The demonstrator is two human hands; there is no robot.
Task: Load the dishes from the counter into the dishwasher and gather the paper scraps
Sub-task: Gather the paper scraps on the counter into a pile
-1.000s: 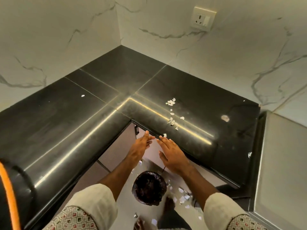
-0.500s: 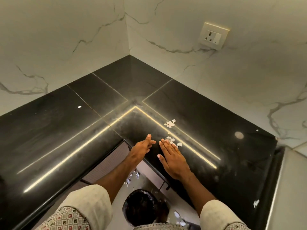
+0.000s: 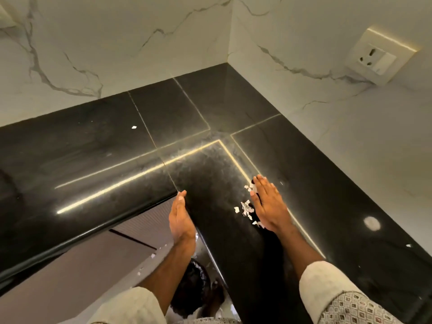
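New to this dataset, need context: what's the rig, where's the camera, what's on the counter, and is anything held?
No machine: a person works bare-handed, filmed by one wide-angle camera worn on the head, looking down. The surface is a black L-shaped counter against marble walls, a socket at right. White paper scraps lie in a small cluster; one stray scrap lies far left. The right hand lies flat on the counter beside the cluster. The left hand stands on edge at the counter's inner corner, fingers straight. Neither holds anything.
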